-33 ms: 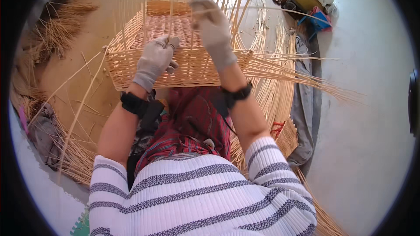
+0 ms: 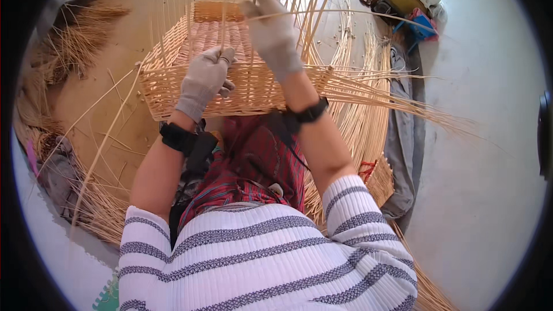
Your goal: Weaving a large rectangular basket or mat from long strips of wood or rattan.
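Unfinished wicker basket (image 2: 262, 89), with a plaid garment (image 2: 253, 158) at its near side. Left hand (image 2: 203, 78): grip closed on the basket's near rim. Right hand (image 2: 271, 37): grip parted above the basket; hold on the pale strand (image 2: 345, 11) unclear. Probably light, springy; best held by its woven rim.

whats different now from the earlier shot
The right hand has shifted slightly left and up, its curled fingers now straightened; whether it released the long strand is unclear. The left hand stays at the near rim of the basket.
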`<state>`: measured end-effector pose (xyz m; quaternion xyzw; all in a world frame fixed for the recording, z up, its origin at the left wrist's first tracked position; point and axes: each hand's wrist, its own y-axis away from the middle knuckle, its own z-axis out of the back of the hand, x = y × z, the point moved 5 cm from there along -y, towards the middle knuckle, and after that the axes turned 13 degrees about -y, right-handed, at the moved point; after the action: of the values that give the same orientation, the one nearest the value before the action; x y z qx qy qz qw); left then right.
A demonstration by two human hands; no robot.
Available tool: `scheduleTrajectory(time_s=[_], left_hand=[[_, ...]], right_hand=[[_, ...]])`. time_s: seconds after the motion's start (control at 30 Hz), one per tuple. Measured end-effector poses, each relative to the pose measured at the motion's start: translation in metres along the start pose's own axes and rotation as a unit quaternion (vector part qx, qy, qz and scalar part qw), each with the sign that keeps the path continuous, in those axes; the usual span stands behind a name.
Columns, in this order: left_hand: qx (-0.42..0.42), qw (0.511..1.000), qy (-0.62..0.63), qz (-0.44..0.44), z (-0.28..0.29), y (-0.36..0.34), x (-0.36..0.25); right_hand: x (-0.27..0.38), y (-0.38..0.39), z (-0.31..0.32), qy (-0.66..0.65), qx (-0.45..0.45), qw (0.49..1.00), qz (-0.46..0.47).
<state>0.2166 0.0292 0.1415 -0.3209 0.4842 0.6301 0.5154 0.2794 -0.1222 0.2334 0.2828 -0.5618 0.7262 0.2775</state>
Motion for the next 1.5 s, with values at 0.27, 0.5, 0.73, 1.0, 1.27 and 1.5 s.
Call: scheduleTrajectory(time_s=[0.27, 0.5, 0.73, 1.0, 1.27, 1.5], left_hand=[[-0.063, 0.996, 0.055, 0.003, -0.012, 0.010, -0.007], [-0.263, 0.762, -0.442, -0.393, -0.088, 0.048, -0.042], [-0.177, 0.731, -0.628, -0.198, -0.116, 0.026, -0.046], [-0.197, 0.861, -0.313, -0.348, -0.098, 0.039, -0.060], [-0.049, 0.942, -0.306, -0.130, -0.079, -0.029, -0.050], [-0.095, 0.902, -0.338, -0.250, -0.079, -0.002, -0.062]], right_hand=[[-0.022, 0.101, 0.103, -0.191, -0.191, 0.917, -0.293], [-0.013, 0.041, 0.121, -0.114, -0.130, 0.973, -0.153], [0.003, 0.043, 0.162, -0.043, -0.034, 0.987, -0.149], [0.063, 0.142, 0.217, 0.549, -0.326, 0.767, 0.055], [-0.015, 0.085, 0.092, 0.405, -0.029, 0.914, -0.017], [-0.032, 0.103, 0.104, 0.383, 0.027, 0.918, 0.101]])
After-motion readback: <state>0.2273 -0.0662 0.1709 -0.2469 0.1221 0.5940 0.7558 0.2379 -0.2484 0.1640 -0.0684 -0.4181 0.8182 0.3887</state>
